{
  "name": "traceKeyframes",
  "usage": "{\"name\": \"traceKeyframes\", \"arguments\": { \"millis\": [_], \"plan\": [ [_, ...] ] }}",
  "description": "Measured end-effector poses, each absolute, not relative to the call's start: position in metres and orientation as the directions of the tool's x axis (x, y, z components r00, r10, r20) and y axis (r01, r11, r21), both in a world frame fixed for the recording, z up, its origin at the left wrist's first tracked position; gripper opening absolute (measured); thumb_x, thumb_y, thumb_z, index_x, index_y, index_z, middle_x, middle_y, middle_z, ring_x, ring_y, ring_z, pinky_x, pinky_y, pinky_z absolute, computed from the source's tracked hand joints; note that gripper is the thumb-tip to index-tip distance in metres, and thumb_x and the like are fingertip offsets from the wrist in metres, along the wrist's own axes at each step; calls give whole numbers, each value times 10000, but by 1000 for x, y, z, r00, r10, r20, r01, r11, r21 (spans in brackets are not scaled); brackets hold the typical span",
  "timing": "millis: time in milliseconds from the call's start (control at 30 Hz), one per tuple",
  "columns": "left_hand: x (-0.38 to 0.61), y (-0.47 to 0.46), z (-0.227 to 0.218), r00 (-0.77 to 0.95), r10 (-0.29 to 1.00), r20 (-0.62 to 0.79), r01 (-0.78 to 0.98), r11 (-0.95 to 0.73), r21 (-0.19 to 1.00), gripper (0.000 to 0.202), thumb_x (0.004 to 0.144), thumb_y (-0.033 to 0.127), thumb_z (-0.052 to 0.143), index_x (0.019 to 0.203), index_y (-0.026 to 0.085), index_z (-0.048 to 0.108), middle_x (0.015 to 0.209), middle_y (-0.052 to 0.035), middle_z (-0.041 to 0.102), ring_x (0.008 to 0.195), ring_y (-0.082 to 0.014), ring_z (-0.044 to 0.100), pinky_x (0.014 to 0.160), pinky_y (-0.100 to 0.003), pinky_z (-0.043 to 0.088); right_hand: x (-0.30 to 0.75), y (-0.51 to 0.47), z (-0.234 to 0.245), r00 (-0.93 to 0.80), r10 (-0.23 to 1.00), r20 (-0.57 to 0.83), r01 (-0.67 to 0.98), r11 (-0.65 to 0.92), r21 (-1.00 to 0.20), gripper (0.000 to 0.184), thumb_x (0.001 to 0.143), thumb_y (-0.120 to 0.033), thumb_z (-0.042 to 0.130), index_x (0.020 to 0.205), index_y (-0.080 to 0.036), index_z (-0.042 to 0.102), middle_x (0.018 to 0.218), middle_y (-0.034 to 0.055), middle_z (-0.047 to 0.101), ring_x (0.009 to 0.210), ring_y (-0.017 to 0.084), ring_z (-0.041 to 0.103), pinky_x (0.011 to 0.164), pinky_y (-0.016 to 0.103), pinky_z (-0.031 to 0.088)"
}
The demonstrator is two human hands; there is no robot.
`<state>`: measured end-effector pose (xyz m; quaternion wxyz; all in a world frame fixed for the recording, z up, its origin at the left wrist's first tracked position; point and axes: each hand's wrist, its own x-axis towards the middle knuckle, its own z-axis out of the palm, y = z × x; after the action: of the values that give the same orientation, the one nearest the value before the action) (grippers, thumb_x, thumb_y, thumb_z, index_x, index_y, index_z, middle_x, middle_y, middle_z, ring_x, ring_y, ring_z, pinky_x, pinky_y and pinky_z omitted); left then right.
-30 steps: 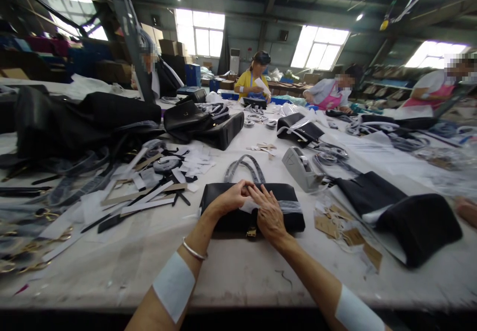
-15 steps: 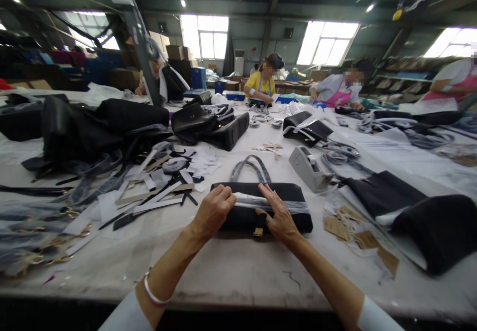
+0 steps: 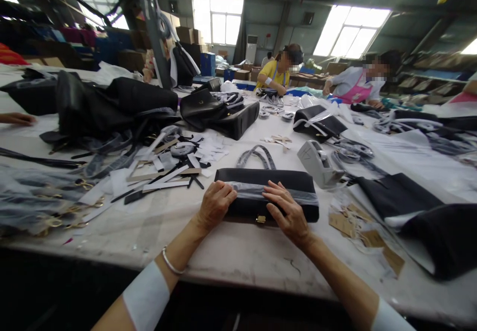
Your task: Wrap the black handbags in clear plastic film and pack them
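Observation:
A flat black handbag (image 3: 294, 182) with grey wrapped handles (image 3: 255, 156) lies in front of me on the white table (image 3: 238, 256). A clear plastic strip (image 3: 246, 190) runs across its top, and a small gold clasp (image 3: 261, 219) sits at its near edge. My left hand (image 3: 215, 205) rests on the bag's left part, fingers curled down onto the strip. My right hand (image 3: 289, 214) lies on the middle of the bag with fingers stretched and spread over the strip.
A grey tape dispenser (image 3: 318, 163) stands right of the bag. Brown tags (image 3: 363, 231) and black bags (image 3: 421, 216) lie at the right. Strips, straps and paper pieces (image 3: 167, 172) litter the left, behind them black bags (image 3: 112, 107). Other people (image 3: 278, 72) work at the far end.
My hands have moved apart along the plastic strip, from pinching together at the bag's middle to pressing on it. The view has shifted, so the bag sits a little higher.

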<state>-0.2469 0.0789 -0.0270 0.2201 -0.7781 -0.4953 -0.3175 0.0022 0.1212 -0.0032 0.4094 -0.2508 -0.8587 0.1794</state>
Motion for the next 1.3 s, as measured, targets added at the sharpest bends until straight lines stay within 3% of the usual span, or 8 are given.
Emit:
{"name": "traceKeyframes", "arguments": {
  "millis": [167, 367, 467, 767, 867, 1067, 1200, 1300],
  "plan": [
    [-248, 77, -27, 300, 612, 732, 900, -436, -4, 301, 991, 200, 415, 771, 179, 619, 772, -49, 596, 786, -196, 460, 738, -317, 385, -35, 118, 16, -614, 536, 580, 321, 840, -437, 320, 900, -299, 603, 1211, -235, 639, 1152, 97, 679, 1084, 260, 603, 963, 461, 495],
    [-247, 79, -27, 311, 495, 811, 890, -452, -65, 324, 998, 152, 360, 797, 178, 613, 778, -36, 580, 844, -196, 503, 838, -350, 376, -65, 143, 0, -658, 536, 528, 328, 836, -440, 143, 891, -213, 606, 926, -248, 740, 884, 39, 731, 819, 189, 651, 798, 346, 532],
    [-247, 81, -25, 357, 415, 837, 854, -508, -112, 315, 988, 111, 350, 818, 161, 611, 807, -46, 589, 921, -208, 521, 933, -374, 362, -64, 151, -10, -669, 499, 551, 306, 861, -407, 155, 889, -189, 608, 950, -254, 734, 897, 28, 727, 824, 184, 644, 792, 334, 515],
    [-252, 78, -35, 310, 485, 818, 873, -485, -43, 376, 1026, 201, 271, 841, 177, 597, 739, -27, 567, 706, -182, 475, 704, -331, 333, -71, 133, 12, -829, 457, 323, 467, 883, -51, 135, 936, -214, 546, 871, -247, 660, 859, 8, 700, 818, 192, 585, 785, 335, 447],
    [-251, 77, -34, 302, 546, 782, 893, -450, -31, 317, 1015, 200, 321, 905, 182, 617, 757, -29, 575, 754, -186, 496, 773, -342, 363, -74, 125, 19, -853, 466, 236, 474, 880, -26, 107, 903, -241, 597, 994, -220, 651, 1002, 44, 693, 895, 221, 584, 832, 361, 447],
    [-251, 57, -27, 198, 626, 754, 953, -301, 0, 208, 958, 143, 438, 875, 187, 624, 796, -43, 590, 888, -209, 525, 908, -387, 374, -68, 134, 12, -866, 441, 234, 437, 896, -71, 451, 913, -409, 586, 1337, -260, 549, 1098, 90, 665, 918, 268, 561, 797, 421, 448],
    [-245, 11, -36, -65, 677, 733, 876, -313, 367, 290, 921, 67, 382, 803, 192, 616, 781, -54, 589, 835, -200, 542, 778, -345, 439, -62, 142, 3, -863, 413, 293, 391, 911, -132, 466, 943, -424, 538, 1391, -302, 501, 1278, 72, 617, 1055, 274, 556, 866, 444, 445],
    [-238, -16, -49, -421, 819, 389, 481, -162, 862, 198, 888, 124, 452, 934, 199, 629, 885, -64, 647, 875, -198, 610, 793, -349, 494, -61, 146, 0, -882, 361, 302, 335, 933, -135, 473, 956, -383, 527, 1414, -282, 471, 1407, 46, 544, 1258, 287, 477, 988, 471, 408]
  ]
}}
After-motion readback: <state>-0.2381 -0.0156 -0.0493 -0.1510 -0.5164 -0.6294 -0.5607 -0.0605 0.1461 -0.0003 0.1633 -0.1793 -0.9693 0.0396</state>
